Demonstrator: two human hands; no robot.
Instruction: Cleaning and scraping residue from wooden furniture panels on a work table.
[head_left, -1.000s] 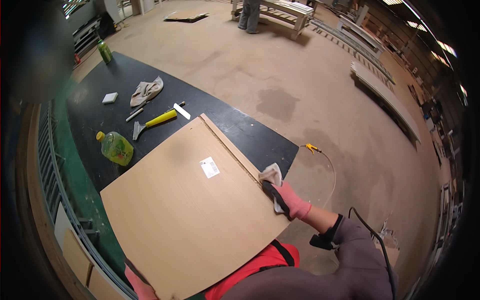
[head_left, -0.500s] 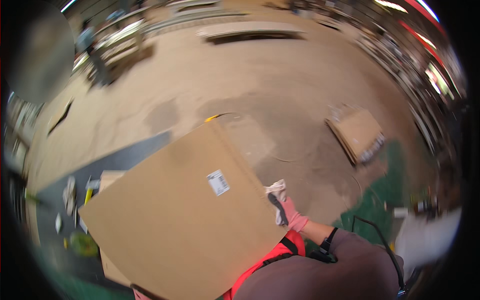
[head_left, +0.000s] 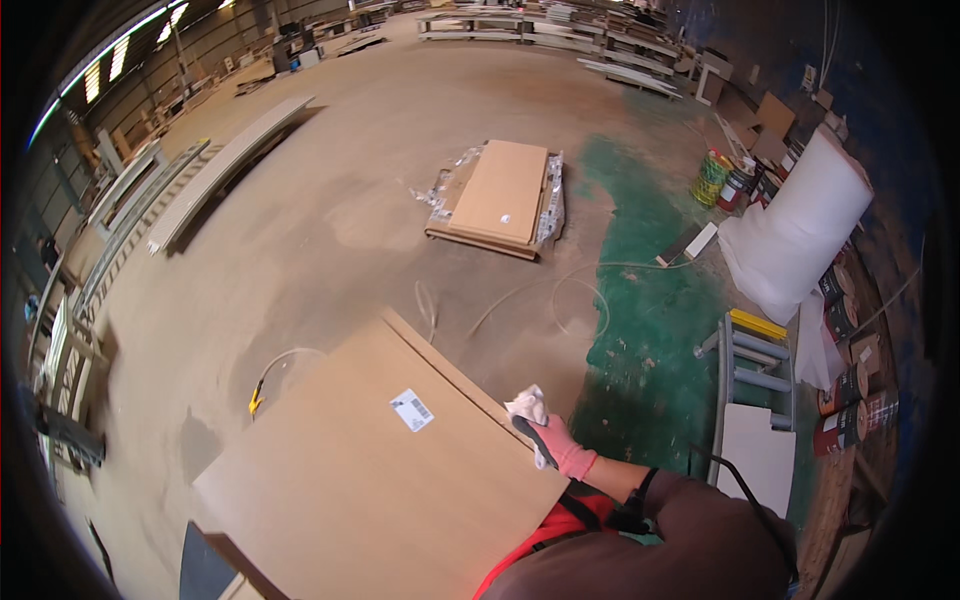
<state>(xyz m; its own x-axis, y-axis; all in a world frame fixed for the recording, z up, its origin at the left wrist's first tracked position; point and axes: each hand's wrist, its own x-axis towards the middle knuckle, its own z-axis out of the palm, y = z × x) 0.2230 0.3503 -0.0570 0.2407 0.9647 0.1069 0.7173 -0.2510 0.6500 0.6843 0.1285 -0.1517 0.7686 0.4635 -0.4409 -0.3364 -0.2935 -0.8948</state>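
Note:
A large flat cardboard box [head_left: 340, 490] with a white label [head_left: 411, 410] fills the lower middle, close against my body. My right hand [head_left: 560, 447], in a pink glove with a grey palm, is closed at the box's right edge. A crumpled white cloth [head_left: 527, 404] is bunched in its fingers, and the hand also presses against the box's edge. Which fingers bear on the box is hidden. My left hand is out of sight.
Ahead on the floor lies a stack of flat cardboard [head_left: 500, 195] with plastic wrap. A hose [head_left: 600, 300] with a yellow-ended tool [head_left: 255, 398] snakes across the floor. At right stand a roller conveyor [head_left: 760, 360], a white foam roll [head_left: 800, 220] and paint cans [head_left: 840, 428].
The view has swung right, with the box carried round in front of me. The cardboard stack now lies ahead. The bit of pink glove at the lower left has left the view.

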